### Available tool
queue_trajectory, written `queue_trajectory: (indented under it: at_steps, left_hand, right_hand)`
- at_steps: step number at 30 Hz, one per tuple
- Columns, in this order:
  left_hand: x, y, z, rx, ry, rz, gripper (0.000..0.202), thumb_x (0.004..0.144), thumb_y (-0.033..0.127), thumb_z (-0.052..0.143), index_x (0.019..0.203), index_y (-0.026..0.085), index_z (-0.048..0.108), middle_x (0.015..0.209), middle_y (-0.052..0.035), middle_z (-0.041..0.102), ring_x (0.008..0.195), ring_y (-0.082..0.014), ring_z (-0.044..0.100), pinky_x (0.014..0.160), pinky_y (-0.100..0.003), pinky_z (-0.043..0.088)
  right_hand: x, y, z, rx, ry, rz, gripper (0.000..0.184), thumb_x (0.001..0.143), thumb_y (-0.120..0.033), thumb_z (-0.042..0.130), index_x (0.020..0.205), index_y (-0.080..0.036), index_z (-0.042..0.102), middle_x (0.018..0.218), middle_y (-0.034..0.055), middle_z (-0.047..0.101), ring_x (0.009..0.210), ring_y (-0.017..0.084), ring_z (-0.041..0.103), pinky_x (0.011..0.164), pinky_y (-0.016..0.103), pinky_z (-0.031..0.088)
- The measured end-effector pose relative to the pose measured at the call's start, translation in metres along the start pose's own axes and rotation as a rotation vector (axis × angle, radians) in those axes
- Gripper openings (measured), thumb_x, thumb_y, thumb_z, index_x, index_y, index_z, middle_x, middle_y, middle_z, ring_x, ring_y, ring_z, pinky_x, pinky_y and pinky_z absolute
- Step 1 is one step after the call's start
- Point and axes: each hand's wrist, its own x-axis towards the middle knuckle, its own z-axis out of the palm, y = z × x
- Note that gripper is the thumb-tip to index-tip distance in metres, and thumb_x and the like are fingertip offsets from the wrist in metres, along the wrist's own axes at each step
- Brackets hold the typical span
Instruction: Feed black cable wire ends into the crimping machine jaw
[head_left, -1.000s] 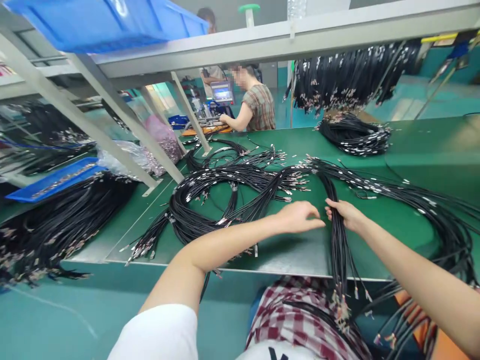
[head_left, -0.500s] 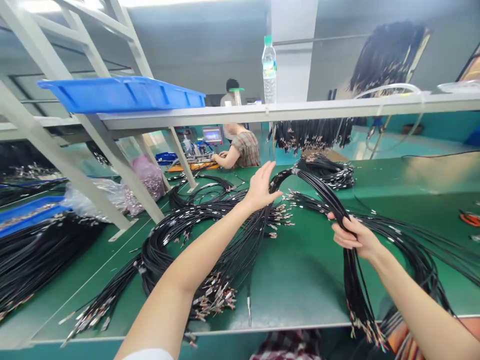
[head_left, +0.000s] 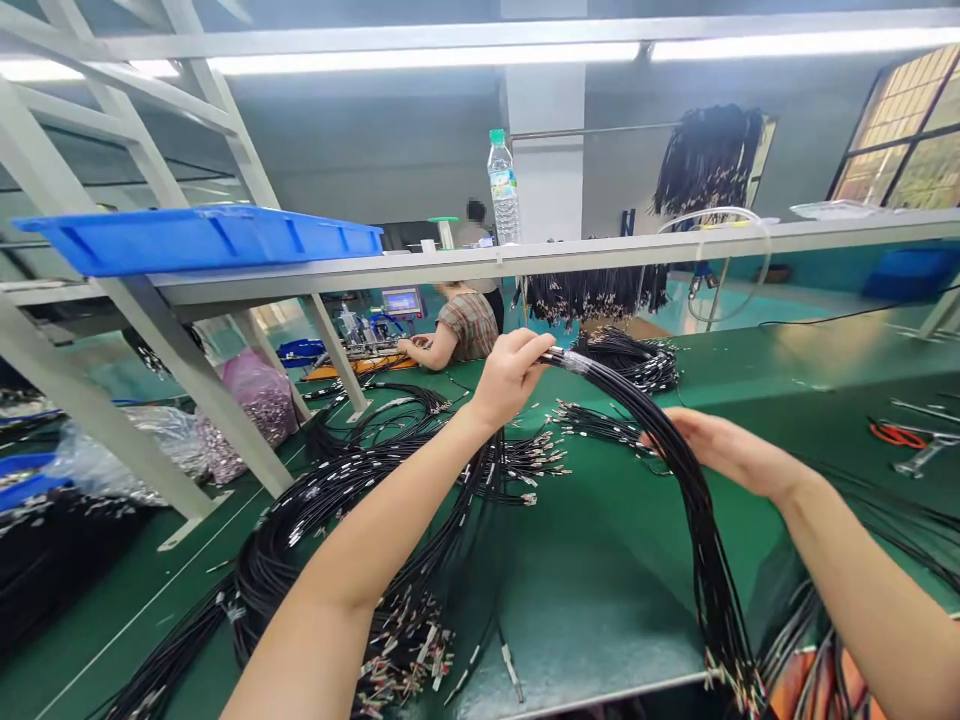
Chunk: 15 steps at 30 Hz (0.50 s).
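My left hand (head_left: 508, 375) is closed around the far end of a bundle of black cables (head_left: 679, 470), lifted above the green table (head_left: 600, 600). The bundle arches from that hand down past the table's near edge, where its metal terminals hang. My right hand (head_left: 724, 450) lies against the bundle's right side with the fingers loosely curled along it. Under my left arm a large heap of black cables with metal terminals (head_left: 360, 500) is spread on the table.
A grey shelf rail (head_left: 525, 258) crosses overhead, carrying a blue tray (head_left: 199, 238) and a water bottle (head_left: 503, 188). More cable bundles (head_left: 596, 292) hang from it. Another person (head_left: 461, 330) works at a machine further back. Red-handled pliers (head_left: 900, 437) lie at the right.
My left hand has shut on the bundle's far end and raised it. My right hand has slid up the bundle and loosened. The view has tilted upward.
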Motion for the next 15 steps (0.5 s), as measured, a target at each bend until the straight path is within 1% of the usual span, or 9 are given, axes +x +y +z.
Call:
queue_trajectory:
  at_steps: [2,4,5,6,7,9,11,13,15]
  left_hand:
    - [-0.005,0.006,-0.002,0.072,0.093,0.058,0.028,0.099,0.025,0.046,0.12,0.018,0.064,0.109,-0.0108,0.067,0.104,-0.0225,0.059,0.093,-0.038,0.048]
    - [-0.008,0.009,-0.004,0.115,0.155,0.087,0.028,0.097,0.022,0.047,0.119,0.019,0.064,0.108,-0.0104,0.067,0.103,-0.0222,0.06,0.093,-0.038,0.048]
    - [-0.009,0.01,-0.005,0.129,0.176,0.087,0.027,0.097,0.02,0.047,0.118,0.019,0.064,0.107,-0.0101,0.068,0.102,-0.022,0.06,0.092,-0.038,0.048]
    - [-0.01,0.011,-0.007,0.136,0.186,0.079,0.027,0.096,0.019,0.048,0.117,0.019,0.064,0.107,-0.0096,0.068,0.101,-0.022,0.061,0.092,-0.038,0.048]
    - [-0.011,0.012,-0.01,0.138,0.183,0.063,0.025,0.096,0.018,0.049,0.115,0.02,0.064,0.106,-0.009,0.068,0.101,-0.0219,0.061,0.092,-0.038,0.048]
    - [-0.012,0.018,-0.018,0.137,0.141,0.028,0.023,0.095,0.019,0.052,0.115,0.021,0.063,0.109,-0.0081,0.069,0.104,-0.0221,0.063,0.094,-0.039,0.048]
    - [-0.013,0.027,-0.026,0.121,0.075,0.031,0.028,0.094,0.022,0.058,0.122,0.023,0.059,0.117,-0.0081,0.069,0.112,-0.0226,0.063,0.101,-0.041,0.046]
    - [-0.012,0.038,-0.034,0.067,0.041,0.081,0.037,0.092,0.026,0.065,0.128,0.024,0.054,0.123,-0.0084,0.068,0.119,-0.0227,0.062,0.105,-0.042,0.045]
    - [-0.008,0.049,-0.039,0.002,0.063,0.14,0.041,0.091,0.028,0.068,0.129,0.026,0.051,0.123,-0.0082,0.069,0.12,-0.0218,0.063,0.104,-0.042,0.047]
  right_hand:
    - [0.018,-0.027,0.011,0.014,-0.084,-0.052,0.063,0.087,-0.064,0.063,0.137,-0.025,0.06,0.14,0.0134,0.063,0.129,0.03,0.059,0.106,0.041,0.049]
    - [0.035,-0.047,0.031,0.056,-0.268,-0.007,0.063,0.094,-0.064,0.051,0.14,-0.021,0.056,0.127,0.0167,0.068,0.109,0.027,0.069,0.088,0.038,0.057]
    - [0.041,-0.053,0.042,0.063,-0.332,0.036,0.059,0.096,-0.061,0.05,0.139,-0.02,0.055,0.11,0.0143,0.073,0.087,0.021,0.071,0.072,0.032,0.057]
    - [0.046,-0.056,0.053,0.049,-0.337,0.037,0.053,0.098,-0.057,0.052,0.134,-0.019,0.058,0.088,0.008,0.071,0.066,0.014,0.065,0.057,0.024,0.051]
    - [0.048,-0.057,0.062,0.025,-0.295,0.016,0.045,0.098,-0.052,0.054,0.126,-0.018,0.061,0.07,0.0005,0.062,0.052,0.009,0.053,0.047,0.018,0.04]
    - [0.048,-0.054,0.075,-0.024,-0.182,-0.053,0.033,0.098,-0.046,0.058,0.109,-0.016,0.064,0.055,-0.0085,0.04,0.043,0.004,0.031,0.039,0.015,0.024]
    - [0.045,-0.048,0.077,-0.016,-0.157,-0.078,0.032,0.099,-0.046,0.055,0.103,-0.016,0.064,0.054,-0.0098,0.032,0.043,0.004,0.023,0.037,0.016,0.017]
    - [0.043,-0.044,0.072,0.061,-0.244,-0.066,0.035,0.101,-0.047,0.05,0.106,-0.015,0.064,0.054,-0.0096,0.031,0.042,0.004,0.02,0.036,0.017,0.014]
    - [0.042,-0.042,0.064,0.152,-0.342,-0.06,0.038,0.102,-0.047,0.048,0.11,-0.014,0.065,0.053,-0.0097,0.031,0.041,0.004,0.019,0.036,0.018,0.013]
